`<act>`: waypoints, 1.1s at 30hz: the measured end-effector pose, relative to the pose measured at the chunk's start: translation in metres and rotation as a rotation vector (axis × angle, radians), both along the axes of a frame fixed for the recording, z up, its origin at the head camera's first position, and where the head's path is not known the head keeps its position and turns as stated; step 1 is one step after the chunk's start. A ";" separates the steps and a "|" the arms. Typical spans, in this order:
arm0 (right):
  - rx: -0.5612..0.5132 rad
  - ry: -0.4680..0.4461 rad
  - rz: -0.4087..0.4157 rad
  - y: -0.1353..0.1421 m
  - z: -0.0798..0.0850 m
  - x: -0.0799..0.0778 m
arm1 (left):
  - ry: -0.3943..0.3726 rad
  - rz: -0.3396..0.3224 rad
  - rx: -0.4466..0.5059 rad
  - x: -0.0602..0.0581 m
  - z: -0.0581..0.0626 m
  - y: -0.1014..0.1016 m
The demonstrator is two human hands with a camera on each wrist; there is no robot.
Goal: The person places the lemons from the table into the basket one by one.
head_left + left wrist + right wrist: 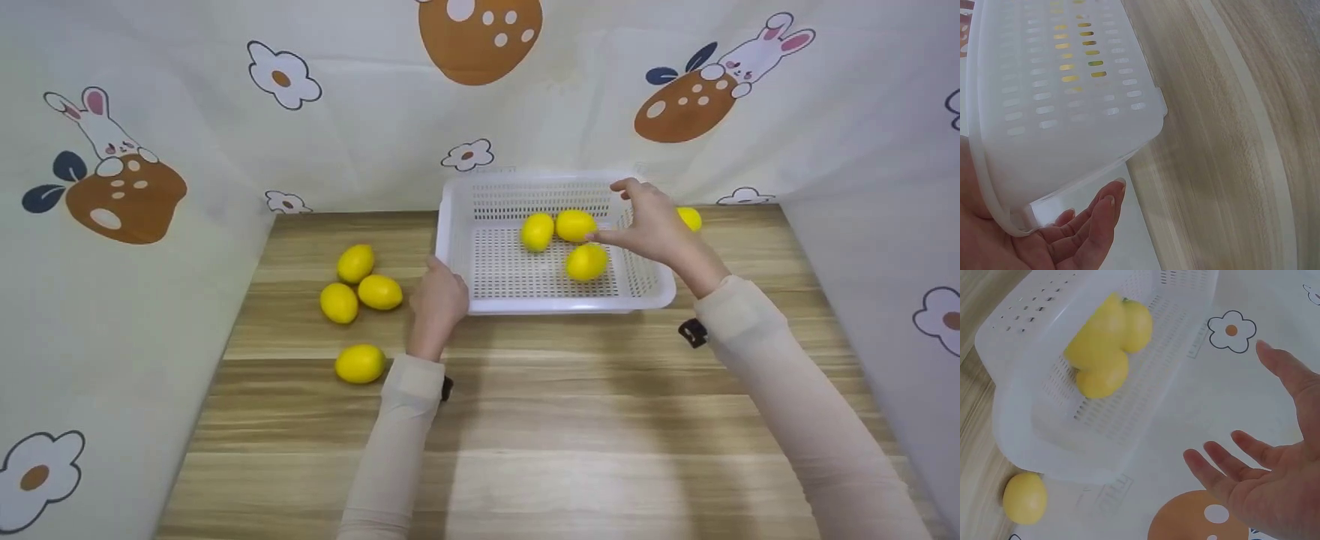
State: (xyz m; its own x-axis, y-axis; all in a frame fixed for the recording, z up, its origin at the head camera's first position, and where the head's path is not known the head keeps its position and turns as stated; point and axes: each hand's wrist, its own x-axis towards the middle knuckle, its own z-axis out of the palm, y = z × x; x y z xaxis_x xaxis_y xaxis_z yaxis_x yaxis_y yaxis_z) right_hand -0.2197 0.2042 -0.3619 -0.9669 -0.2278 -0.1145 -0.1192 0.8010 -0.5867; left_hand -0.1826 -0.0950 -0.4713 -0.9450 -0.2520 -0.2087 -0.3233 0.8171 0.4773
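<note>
A white perforated plastic basket (551, 305) stands at the back of the table with three yellow lemons (586, 262) inside. My left hand (439, 300) holds its front left corner; in the left wrist view the rim (977, 146) sits against the palm and the fingers (1103, 225) reach beneath. Over the basket's right side, my right hand (649, 225) hovers with thumb and fingers spread and nothing between them. The right wrist view also shows that hand (1269, 478) empty, apart from the lemons (1103, 374). Another lemon (688, 219) lies outside, right of the basket.
Left of the basket, several more lemons lie on the wood-grain table (540, 450): three grouped together (355, 263) and one nearer the front (360, 364). A printed cloth (367, 150) hangs close behind the basket and along both sides.
</note>
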 end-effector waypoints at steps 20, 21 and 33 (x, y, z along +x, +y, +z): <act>-0.010 0.017 -0.014 0.009 -0.006 0.001 | 0.002 0.021 0.023 -0.001 0.000 0.000; -0.011 0.018 -0.014 0.010 -0.006 0.001 | 0.003 0.022 0.022 -0.001 0.000 0.000; -0.016 0.049 -0.010 0.021 -0.009 0.004 | 0.008 -0.001 -0.018 0.000 -0.001 0.000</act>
